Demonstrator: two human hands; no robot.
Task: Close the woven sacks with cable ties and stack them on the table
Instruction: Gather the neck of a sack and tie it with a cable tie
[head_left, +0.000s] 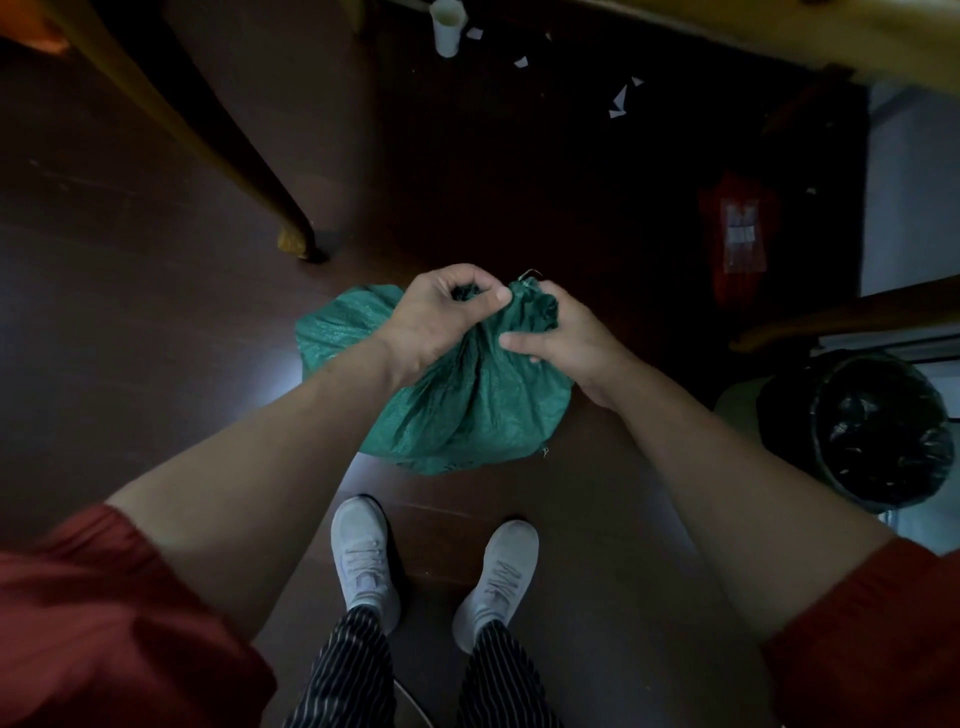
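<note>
Far to the left of the left hand (441, 317), and beyond it, a slanted wooden leg (218, 140) comes down to the dark floor (130, 312). The left hand is curled round the gathered neck of the green woven sack (467, 410), with thumb and forefinger pinching the bunched cloth at the top. The sack sits on the floor under both hands, its body bulging out to the left of and below the left wrist. Just beside the left hand, the right hand (563, 340) grips the same neck from the other side, fingers wrapped into the folds and the thumb laid across the fabric towards the left hand. A thin strand (530, 274) sticks out just above the right hand; whether it is a tie or a loose thread cannot be told. Below the hands, nearer the person, stand two pale shoes (363, 551). Well beyond the hands are a white cup (447, 28) and paper scraps (621, 104). To the right of the right hand lies a red bag (737, 234), and farther right stands a bin (878, 431) with a black liner.
</note>
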